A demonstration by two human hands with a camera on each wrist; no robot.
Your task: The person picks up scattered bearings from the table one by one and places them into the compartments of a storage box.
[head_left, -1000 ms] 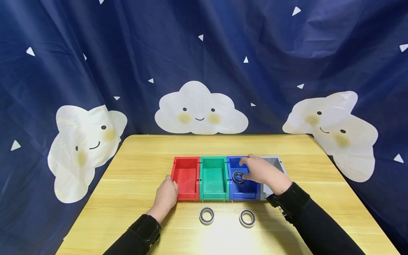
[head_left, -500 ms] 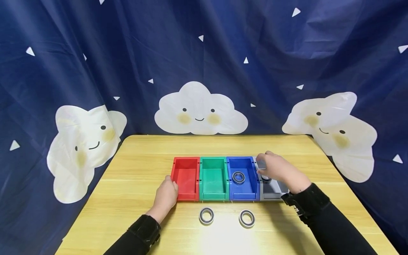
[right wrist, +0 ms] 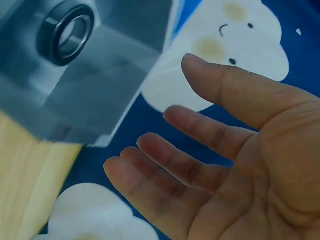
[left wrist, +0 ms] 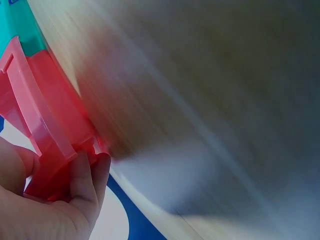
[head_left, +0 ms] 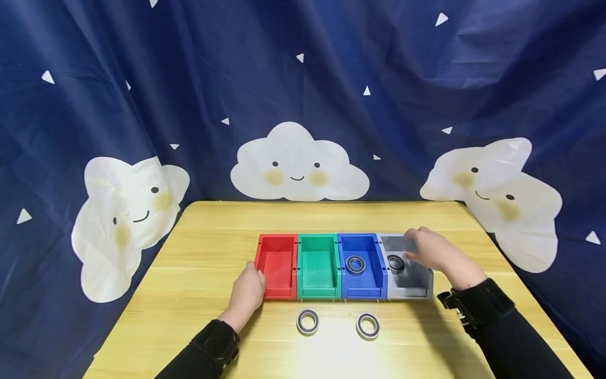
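My left hand [head_left: 248,287] grips the outer left side of the red bin [head_left: 277,288], thumb and fingers on its wall in the left wrist view. Over the right side of the grey bin [head_left: 411,292], my right hand [head_left: 434,250] holds nothing; the right wrist view shows its fingers spread and relaxed, apart from the bin. A ball bearing [head_left: 395,263] lies in the grey bin by its left wall. The blue bin [head_left: 363,292] holds another bearing [head_left: 355,265]. Two more bearings, one on the left [head_left: 307,321] and one on the right [head_left: 367,326], lie on the table before the bins.
A green bin [head_left: 321,292] stands between the red and blue ones, all in one row. They stand on a wooden table [head_left: 213,226]. Behind it hangs a dark blue curtain [head_left: 203,68] with white clouds.
My right hand has moved from over the blue bin to the right side of the grey bin, uncovering the bearing there. My left hand stays on the red bin.
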